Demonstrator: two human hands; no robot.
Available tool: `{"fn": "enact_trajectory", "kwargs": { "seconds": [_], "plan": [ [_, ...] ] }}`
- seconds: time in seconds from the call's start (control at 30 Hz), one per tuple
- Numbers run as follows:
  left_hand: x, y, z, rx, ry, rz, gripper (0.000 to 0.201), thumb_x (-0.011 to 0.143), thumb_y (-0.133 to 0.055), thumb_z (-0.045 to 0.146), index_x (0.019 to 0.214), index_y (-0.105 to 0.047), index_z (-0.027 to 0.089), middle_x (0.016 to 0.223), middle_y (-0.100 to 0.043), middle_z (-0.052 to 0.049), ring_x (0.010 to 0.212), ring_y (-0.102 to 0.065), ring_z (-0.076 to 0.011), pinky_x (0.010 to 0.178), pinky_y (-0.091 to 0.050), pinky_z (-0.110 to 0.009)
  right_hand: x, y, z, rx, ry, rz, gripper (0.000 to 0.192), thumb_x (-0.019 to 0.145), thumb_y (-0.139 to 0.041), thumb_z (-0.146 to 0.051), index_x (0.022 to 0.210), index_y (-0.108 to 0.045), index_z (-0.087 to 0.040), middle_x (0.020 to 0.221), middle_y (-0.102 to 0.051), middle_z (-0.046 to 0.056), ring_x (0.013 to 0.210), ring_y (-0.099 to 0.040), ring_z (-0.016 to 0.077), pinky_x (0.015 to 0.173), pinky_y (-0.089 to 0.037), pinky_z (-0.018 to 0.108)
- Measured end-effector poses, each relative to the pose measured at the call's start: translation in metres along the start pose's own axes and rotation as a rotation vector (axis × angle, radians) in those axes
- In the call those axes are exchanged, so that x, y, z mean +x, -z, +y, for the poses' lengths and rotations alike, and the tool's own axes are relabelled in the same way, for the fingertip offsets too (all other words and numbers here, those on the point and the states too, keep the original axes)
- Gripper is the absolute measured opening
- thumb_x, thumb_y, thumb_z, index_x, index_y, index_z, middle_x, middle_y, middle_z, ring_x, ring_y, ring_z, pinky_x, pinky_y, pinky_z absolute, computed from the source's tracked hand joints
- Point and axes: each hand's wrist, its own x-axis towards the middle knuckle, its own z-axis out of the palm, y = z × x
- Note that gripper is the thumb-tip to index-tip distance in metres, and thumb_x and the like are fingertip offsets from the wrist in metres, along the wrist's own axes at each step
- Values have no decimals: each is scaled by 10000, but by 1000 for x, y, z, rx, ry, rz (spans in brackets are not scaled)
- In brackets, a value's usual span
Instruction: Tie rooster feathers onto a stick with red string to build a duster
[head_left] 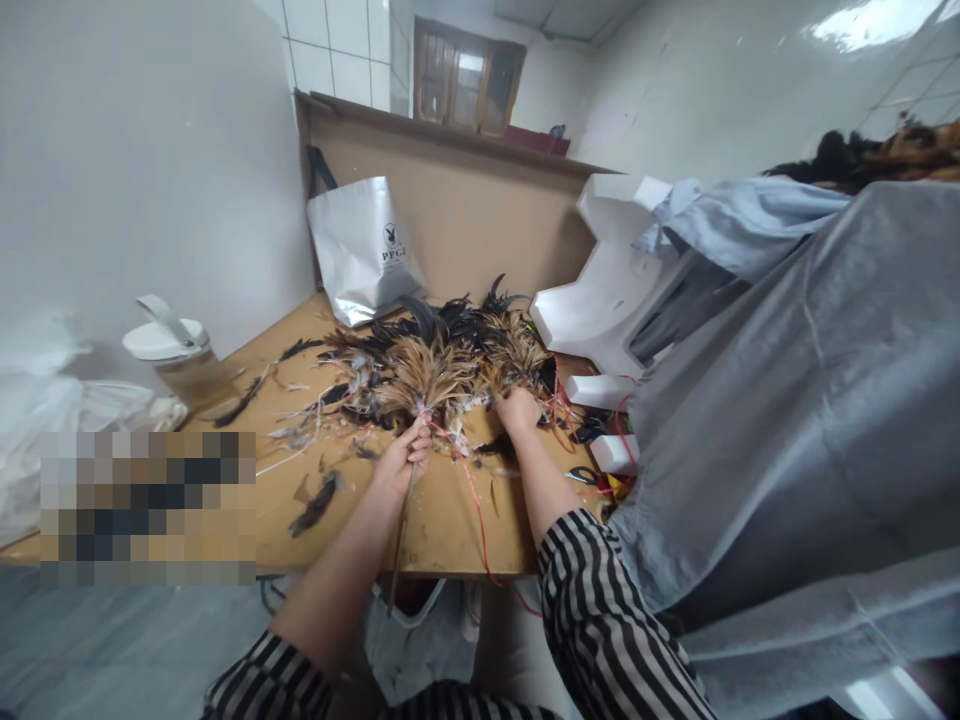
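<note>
My left hand (403, 455) is closed around a thin stick with a fan of tan and black feathers (424, 378) bound at its top, over the wooden table (450, 525). My right hand (517, 410) reaches into the loose pile of brown and black feathers (487, 335) just right of that bundle, fingers curled into the feathers. A red string (471, 490) trails from the bundle down over the table's front edge. Both forearms come out of black-and-white striped sleeves.
A silver paper bag (364, 245) leans against the brown back board. A lidded jar (180, 360) stands at the left. White foam pieces (611, 290) and grey cloth (810, 400) crowd the right side. Scissors (581, 476) lie near the right edge. Stray feathers litter the tabletop.
</note>
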Motion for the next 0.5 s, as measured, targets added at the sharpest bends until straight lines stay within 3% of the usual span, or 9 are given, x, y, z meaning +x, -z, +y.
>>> {"fn": "enact_trajectory", "kwargs": {
  "seconds": [0.13,0.23,0.37,0.5],
  "plan": [
    [0,2,0,-17,-8,-39,135,856,-382,69,890,-492,140,625,-370,36,410,-353,5,293,-224,-42,3,-10,-5,-68,2,-14,345,709,-528,-408,882,-678,-150,921,-649,164,870,-612,254,717,-442,332],
    [0,4,0,-23,-24,-42,129,849,-396,65,892,-494,137,636,-381,32,416,-363,6,294,-229,-39,6,-11,-2,15,-50,-15,284,679,-545,-321,839,-679,-128,931,-645,189,902,-602,272,741,-430,344],
    [1,5,-1,-16,-24,-36,122,840,-415,65,900,-488,141,635,-381,34,419,-358,5,296,-227,-39,7,-7,12,609,-195,-27,119,600,-567,-254,607,-632,-154,759,-659,116,847,-590,249,702,-409,304],
    [1,4,-1,-6,-22,-30,128,842,-416,72,921,-485,147,637,-386,33,418,-353,7,297,-218,-36,0,1,23,1030,-157,-72,155,562,-594,-316,575,-557,-166,507,-541,-6,545,-501,141,524,-367,243]
  ]
}}
